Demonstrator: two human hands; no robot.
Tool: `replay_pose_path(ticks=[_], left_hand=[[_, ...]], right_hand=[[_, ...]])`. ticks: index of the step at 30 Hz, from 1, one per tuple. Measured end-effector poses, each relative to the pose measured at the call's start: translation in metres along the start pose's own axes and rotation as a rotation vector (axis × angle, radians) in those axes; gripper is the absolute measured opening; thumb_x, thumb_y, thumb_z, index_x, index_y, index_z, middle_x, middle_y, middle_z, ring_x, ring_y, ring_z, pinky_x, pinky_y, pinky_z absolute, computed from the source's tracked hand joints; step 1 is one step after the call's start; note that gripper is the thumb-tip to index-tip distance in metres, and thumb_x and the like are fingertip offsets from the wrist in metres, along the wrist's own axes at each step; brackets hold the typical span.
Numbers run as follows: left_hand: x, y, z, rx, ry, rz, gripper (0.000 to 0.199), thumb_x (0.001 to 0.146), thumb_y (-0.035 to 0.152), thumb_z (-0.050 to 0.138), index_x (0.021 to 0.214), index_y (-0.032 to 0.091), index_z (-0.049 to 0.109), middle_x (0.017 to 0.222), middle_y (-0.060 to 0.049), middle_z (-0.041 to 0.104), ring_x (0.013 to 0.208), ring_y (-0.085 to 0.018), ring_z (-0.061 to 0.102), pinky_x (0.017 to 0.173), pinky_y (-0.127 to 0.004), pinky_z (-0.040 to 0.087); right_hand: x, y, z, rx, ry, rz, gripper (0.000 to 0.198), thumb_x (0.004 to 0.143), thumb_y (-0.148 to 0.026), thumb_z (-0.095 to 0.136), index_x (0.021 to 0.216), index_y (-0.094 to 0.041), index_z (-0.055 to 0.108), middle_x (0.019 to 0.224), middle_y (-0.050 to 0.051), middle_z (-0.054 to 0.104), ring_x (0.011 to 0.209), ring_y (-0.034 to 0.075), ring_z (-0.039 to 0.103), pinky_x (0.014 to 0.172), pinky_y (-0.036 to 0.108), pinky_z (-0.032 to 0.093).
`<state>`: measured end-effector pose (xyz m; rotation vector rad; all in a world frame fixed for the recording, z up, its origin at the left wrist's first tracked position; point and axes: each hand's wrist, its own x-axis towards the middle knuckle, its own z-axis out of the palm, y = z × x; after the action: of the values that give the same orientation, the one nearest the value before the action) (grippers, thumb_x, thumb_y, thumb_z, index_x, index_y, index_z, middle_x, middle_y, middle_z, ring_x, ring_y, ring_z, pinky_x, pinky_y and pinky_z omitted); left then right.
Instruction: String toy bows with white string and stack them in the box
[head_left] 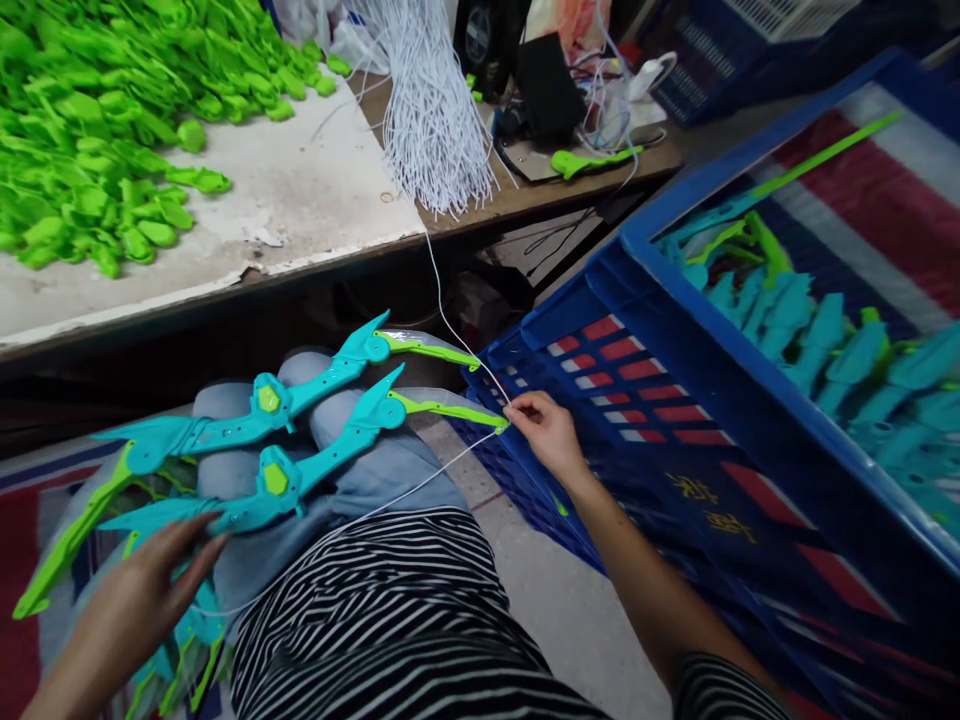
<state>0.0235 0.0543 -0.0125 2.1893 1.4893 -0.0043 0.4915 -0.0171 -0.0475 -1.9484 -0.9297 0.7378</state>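
Note:
Two turquoise toy bows with green limbs lie side by side across my lap, a farther toy bow (pixel 319 385) and a nearer toy bow (pixel 322 468). At the tip of the nearer bow's right limb, my right hand (pixel 547 432) is closed in a pinch on a white cord (pixel 441 280). One stretch of the cord runs up to the table edge, another back across my striped shirt. My left hand (pixel 154 585) is over the nearer bow's left end, thumb and fingers apart; whether it touches the bow is hard to tell.
A large heap of green plastic parts (pixel 97 110) covers the table's left side. A bundle of white cords (pixel 431 120) hangs over its edge. Blue crates (pixel 592 290) stand close on my right, the top one holding several bows. More bows (pixel 187 640) lie at my left.

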Motion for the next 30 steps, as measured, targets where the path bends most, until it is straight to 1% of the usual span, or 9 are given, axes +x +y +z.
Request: replay_pose_path(ticks=[2,4,7,10,14,20,24,28,30], left_hand=[[0.046,0.036,0.003,-0.024,0.158,0.195,0.047,0.082,0.052,0.048,0.116,0.021,0.060,0.110,-0.013,0.067,0.100,-0.029,0.063,0.083,-0.039,0.051],[0.078,0.064,0.016,-0.031,0.110,0.346,0.050,0.085,0.053,0.045,0.120,0.020,0.058,0.109,-0.012,0.067,0.099,-0.027,0.063,0.085,-0.038,0.050],[0.089,0.079,0.039,0.045,-0.052,0.408,0.046,0.089,0.047,0.042,0.119,0.018,0.059,0.088,-0.009,0.070,0.083,-0.023,0.065,0.081,-0.037,0.048],[0.074,0.074,0.046,0.053,-0.169,0.380,0.045,0.089,0.043,0.043,0.123,0.019,0.058,0.088,-0.009,0.070,0.080,-0.022,0.065,0.079,-0.037,0.048],[0.073,0.080,0.032,-0.159,-0.326,0.342,0.041,0.088,0.047,0.045,0.112,0.021,0.066,0.097,-0.008,0.071,0.084,-0.022,0.067,0.076,-0.032,0.050],[0.141,0.125,0.033,-0.461,-0.228,0.263,0.042,0.083,0.045,0.048,0.102,0.015,0.070,0.102,-0.010,0.071,0.092,-0.022,0.065,0.083,-0.033,0.051],[0.183,0.161,0.057,-0.657,-0.363,0.137,0.034,0.079,0.036,0.054,0.098,0.013,0.071,0.095,-0.008,0.073,0.082,-0.021,0.067,0.075,-0.030,0.052],[0.207,0.189,0.085,-0.816,-0.516,-0.028,0.023,0.077,0.024,0.059,0.092,0.011,0.071,0.066,-0.003,0.068,0.063,-0.017,0.062,0.059,-0.025,0.048],[0.216,0.199,0.097,-0.906,-0.559,-0.084,0.019,0.077,0.019,0.060,0.092,0.011,0.070,0.062,-0.001,0.066,0.059,-0.014,0.060,0.056,-0.024,0.045]], right_hand=[[0.011,-0.008,0.004,0.018,0.014,-0.023,0.025,0.071,-0.045,0.064,0.071,-0.020,0.062,0.068,0.003,0.062,0.064,0.016,0.056,0.055,0.027,0.044],[0.023,-0.015,0.011,0.053,0.019,-0.030,0.025,0.073,-0.045,0.061,0.074,-0.021,0.062,0.066,0.002,0.061,0.062,0.016,0.056,0.053,0.026,0.043],[0.039,-0.018,0.023,0.052,0.074,-0.088,0.022,0.073,-0.042,0.061,0.074,-0.020,0.061,0.068,0.002,0.063,0.063,0.016,0.057,0.057,0.027,0.044],[0.050,-0.016,0.033,-0.028,0.103,-0.169,0.019,0.076,-0.038,0.058,0.074,-0.020,0.062,0.073,0.004,0.065,0.065,0.016,0.059,0.062,0.028,0.046],[0.054,-0.011,0.039,-0.154,0.127,-0.261,0.017,0.081,-0.034,0.054,0.074,-0.020,0.063,0.075,0.004,0.065,0.068,0.017,0.059,0.064,0.029,0.047],[0.055,-0.005,0.042,-0.285,0.131,-0.405,0.016,0.085,-0.027,0.052,0.074,-0.021,0.061,0.077,0.005,0.065,0.072,0.017,0.059,0.069,0.029,0.047],[0.057,0.000,0.043,-0.325,0.144,-0.485,0.017,0.088,-0.026,0.050,0.075,-0.021,0.060,0.078,0.005,0.065,0.074,0.017,0.059,0.070,0.029,0.048],[0.060,0.003,0.044,-0.348,0.181,-0.586,0.018,0.090,-0.025,0.048,0.076,-0.020,0.059,0.078,0.005,0.064,0.076,0.017,0.060,0.072,0.030,0.048],[0.061,0.004,0.045,-0.364,0.167,-0.615,0.018,0.090,-0.024,0.048,0.076,-0.020,0.060,0.078,0.005,0.064,0.077,0.017,0.060,0.073,0.030,0.049]])
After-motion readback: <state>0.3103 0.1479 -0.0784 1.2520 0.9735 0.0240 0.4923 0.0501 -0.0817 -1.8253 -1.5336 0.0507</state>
